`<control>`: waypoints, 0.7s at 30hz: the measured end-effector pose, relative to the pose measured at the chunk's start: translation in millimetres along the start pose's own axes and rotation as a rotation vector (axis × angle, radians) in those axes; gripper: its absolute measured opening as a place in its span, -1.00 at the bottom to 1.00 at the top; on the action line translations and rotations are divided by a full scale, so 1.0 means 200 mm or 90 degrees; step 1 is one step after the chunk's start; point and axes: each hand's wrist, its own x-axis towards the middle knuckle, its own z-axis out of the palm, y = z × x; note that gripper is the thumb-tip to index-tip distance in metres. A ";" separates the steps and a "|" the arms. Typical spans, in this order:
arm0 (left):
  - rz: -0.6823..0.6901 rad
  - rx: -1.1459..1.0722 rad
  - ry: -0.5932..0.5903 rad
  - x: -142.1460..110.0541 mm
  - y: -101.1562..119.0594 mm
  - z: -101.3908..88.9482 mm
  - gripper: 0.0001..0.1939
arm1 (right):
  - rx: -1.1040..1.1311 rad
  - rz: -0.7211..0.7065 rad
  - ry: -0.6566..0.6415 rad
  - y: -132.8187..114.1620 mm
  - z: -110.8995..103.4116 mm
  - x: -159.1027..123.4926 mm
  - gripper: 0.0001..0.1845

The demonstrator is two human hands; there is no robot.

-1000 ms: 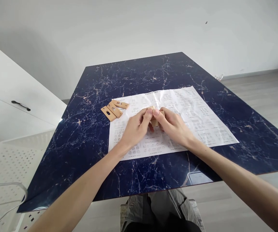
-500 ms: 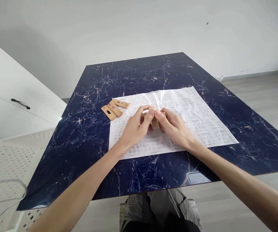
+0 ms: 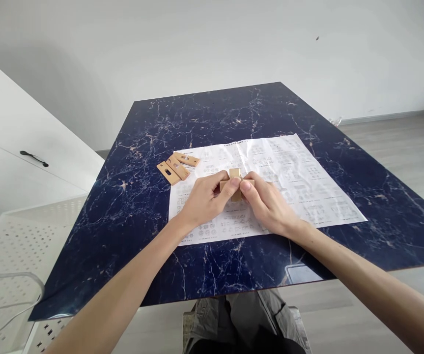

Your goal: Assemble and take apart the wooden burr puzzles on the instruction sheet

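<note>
Between my two hands is a wooden burr puzzle [image 3: 235, 173] made of crossed blocks, held above a printed sheet [image 3: 281, 164]. My left hand [image 3: 212, 195] is closed on its left side, with the thumb pressed near the middle. From the right, my right hand [image 3: 267, 200] grips it too, and its thumb tip almost meets the left one. My fingers hide much of the puzzle. Three flat wooden pieces [image 3: 168, 172] with slots and black numbers lie together, partly overlapping the sheet's upper left corner.
The sheet lies creased on a dark blue marble-patterned table [image 3: 204, 118]. To the left stand a white cabinet [image 3: 20, 128] with a black handle and a perforated white rack [image 3: 23, 246] with a cable. A white wall rises behind the table.
Both hands have come slightly lower with the puzzle, and its upright block shows more plainly between the thumbs. The whole view has shifted a little.
</note>
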 end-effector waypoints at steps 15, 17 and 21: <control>-0.070 -0.024 0.023 -0.02 0.02 0.05 -0.38 | 0.111 0.072 0.021 -0.01 0.02 -0.02 -0.35; -0.070 -0.026 0.026 -0.01 0.02 0.05 -0.37 | 0.123 0.074 0.026 -0.01 0.02 -0.02 -0.35; -0.064 -0.035 0.042 -0.01 0.03 0.05 -0.40 | 0.194 0.077 0.005 0.01 0.02 -0.01 -0.38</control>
